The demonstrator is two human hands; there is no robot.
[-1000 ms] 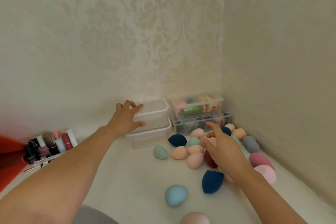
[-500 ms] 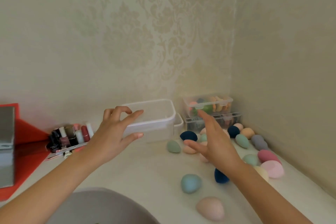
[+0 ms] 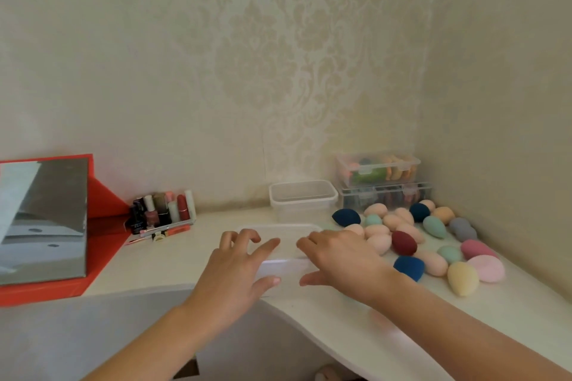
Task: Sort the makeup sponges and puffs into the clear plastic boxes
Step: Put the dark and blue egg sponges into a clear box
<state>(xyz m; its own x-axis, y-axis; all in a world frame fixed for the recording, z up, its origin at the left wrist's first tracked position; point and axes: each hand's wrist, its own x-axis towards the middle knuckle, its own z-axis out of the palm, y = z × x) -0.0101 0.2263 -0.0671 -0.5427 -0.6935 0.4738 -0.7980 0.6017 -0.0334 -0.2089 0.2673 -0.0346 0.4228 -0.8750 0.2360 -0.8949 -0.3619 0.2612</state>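
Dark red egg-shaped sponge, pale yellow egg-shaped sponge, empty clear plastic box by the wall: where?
Dark red egg-shaped sponge (image 3: 404, 243), head view, middle.
Pale yellow egg-shaped sponge (image 3: 462, 278), head view, middle.
Empty clear plastic box (image 3: 301, 213), head view, front wall.

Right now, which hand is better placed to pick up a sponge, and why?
Likely the right hand: the loose sponges lie just beside it, while the left hand grips the clear box farther away.

On the table (image 3: 185, 266), the near box (image 3: 288, 238) lies centre. A second box (image 3: 303, 195) stands behind it at twelve o'clock, stacked boxes (image 3: 377, 170) at one, loose sponges (image 3: 404, 243) at three, bottles (image 3: 164, 210) at ten, a mirror (image 3: 43, 219) at nine.
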